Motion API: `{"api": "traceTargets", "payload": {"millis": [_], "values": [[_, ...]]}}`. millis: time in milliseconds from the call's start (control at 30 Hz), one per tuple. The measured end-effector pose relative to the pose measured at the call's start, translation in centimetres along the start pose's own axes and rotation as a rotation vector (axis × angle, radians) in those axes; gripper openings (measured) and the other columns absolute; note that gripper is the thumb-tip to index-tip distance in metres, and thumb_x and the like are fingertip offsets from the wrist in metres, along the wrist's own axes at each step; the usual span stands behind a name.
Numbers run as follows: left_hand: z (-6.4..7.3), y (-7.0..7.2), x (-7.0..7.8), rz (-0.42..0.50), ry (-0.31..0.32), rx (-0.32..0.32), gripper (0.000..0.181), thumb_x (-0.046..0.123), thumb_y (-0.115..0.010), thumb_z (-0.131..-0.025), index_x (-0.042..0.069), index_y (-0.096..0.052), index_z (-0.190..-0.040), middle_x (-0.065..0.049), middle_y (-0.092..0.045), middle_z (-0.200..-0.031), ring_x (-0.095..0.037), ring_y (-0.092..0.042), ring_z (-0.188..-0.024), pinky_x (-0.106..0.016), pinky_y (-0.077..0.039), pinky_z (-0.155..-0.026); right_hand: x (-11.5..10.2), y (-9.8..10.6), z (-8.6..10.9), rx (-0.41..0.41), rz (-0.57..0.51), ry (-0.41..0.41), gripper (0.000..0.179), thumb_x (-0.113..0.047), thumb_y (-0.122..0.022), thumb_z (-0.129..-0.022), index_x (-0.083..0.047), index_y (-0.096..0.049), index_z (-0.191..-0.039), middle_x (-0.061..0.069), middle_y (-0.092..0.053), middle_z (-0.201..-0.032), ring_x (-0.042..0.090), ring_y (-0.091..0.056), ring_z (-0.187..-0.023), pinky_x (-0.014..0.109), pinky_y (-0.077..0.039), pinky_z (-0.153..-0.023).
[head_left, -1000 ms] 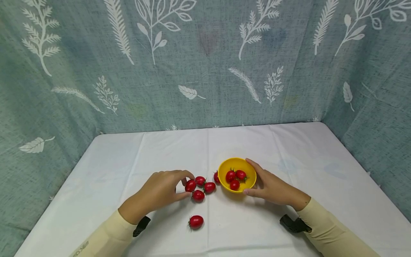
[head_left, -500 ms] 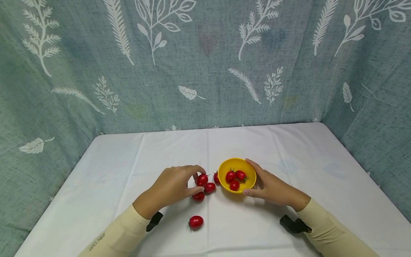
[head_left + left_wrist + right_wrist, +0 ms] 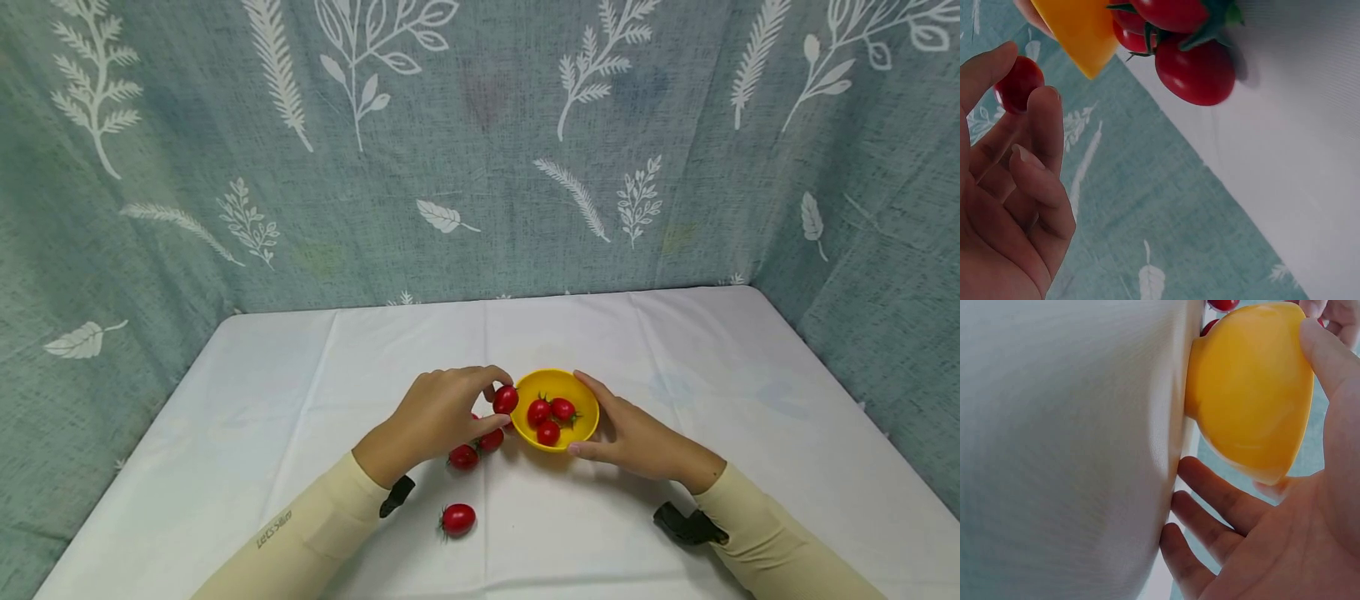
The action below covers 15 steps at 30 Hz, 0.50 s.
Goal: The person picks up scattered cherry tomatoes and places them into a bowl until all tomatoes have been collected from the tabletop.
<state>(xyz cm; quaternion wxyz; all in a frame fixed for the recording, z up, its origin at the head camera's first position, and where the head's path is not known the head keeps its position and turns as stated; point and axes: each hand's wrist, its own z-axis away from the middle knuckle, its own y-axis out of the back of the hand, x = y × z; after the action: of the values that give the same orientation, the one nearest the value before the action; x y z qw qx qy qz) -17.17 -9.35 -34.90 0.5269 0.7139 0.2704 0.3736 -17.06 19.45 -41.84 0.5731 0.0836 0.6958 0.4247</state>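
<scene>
A red cherry tomato (image 3: 506,399) is pinched between the thumb and fingers of my left hand (image 3: 438,417), beside the left rim of a yellow bowl (image 3: 551,380). The left wrist view shows this held tomato (image 3: 1019,84) clear of the table. Three cherry tomatoes lie inside the bowl. My right hand (image 3: 648,437) grips the bowl's right side, thumb at the near rim and index finger at the far rim. Its other fingers (image 3: 1210,528) spread low by the cloth in the right wrist view. Under my left hand, some loose tomatoes are partly hidden.
Loose cherry tomatoes (image 3: 462,457) lie left of the bowl on the white tablecloth (image 3: 390,350). Another single tomato (image 3: 457,519) lies nearer to me. A green leaf-patterned curtain (image 3: 480,167) hangs behind and at both sides of the table.
My left hand has carried the pinched tomato rightward and a little away from me, from the loose tomatoes up to the bowl's left rim. My right hand and the bowl stay still.
</scene>
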Motion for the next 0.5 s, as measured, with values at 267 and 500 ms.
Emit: {"api": "traceTargets", "payload": {"millis": [267,500], "values": [[-1.6,-0.6,0.4,-0.001,-0.028,-0.020,0.044,0.036,-0.080,-0.085,0.022,-0.065,-0.123,0.005,-0.073,-0.098,-0.009,-0.062,-0.074,-0.025,-0.048,-0.063,-0.1,0.0,0.0,-0.005,-0.009,0.004,0.100,-0.046,-0.075,-0.087,-0.012,-0.015,-0.160,0.017,-0.029,-0.162,0.040,-0.030,-0.149,0.062,-0.024,-0.118],[-2.8,-1.4,0.5,-0.008,-0.036,-0.052,0.045,0.037,-0.080,-0.085,0.022,-0.065,-0.124,0.007,-0.072,-0.097,-0.009,-0.063,-0.077,-0.027,-0.049,-0.066,0.0,0.1,0.0,-0.011,-0.020,-0.004,0.101,-0.047,-0.074,-0.087,-0.013,-0.014,-0.160,0.016,-0.028,-0.163,0.040,-0.029,-0.149,0.063,-0.023,-0.117]]}}
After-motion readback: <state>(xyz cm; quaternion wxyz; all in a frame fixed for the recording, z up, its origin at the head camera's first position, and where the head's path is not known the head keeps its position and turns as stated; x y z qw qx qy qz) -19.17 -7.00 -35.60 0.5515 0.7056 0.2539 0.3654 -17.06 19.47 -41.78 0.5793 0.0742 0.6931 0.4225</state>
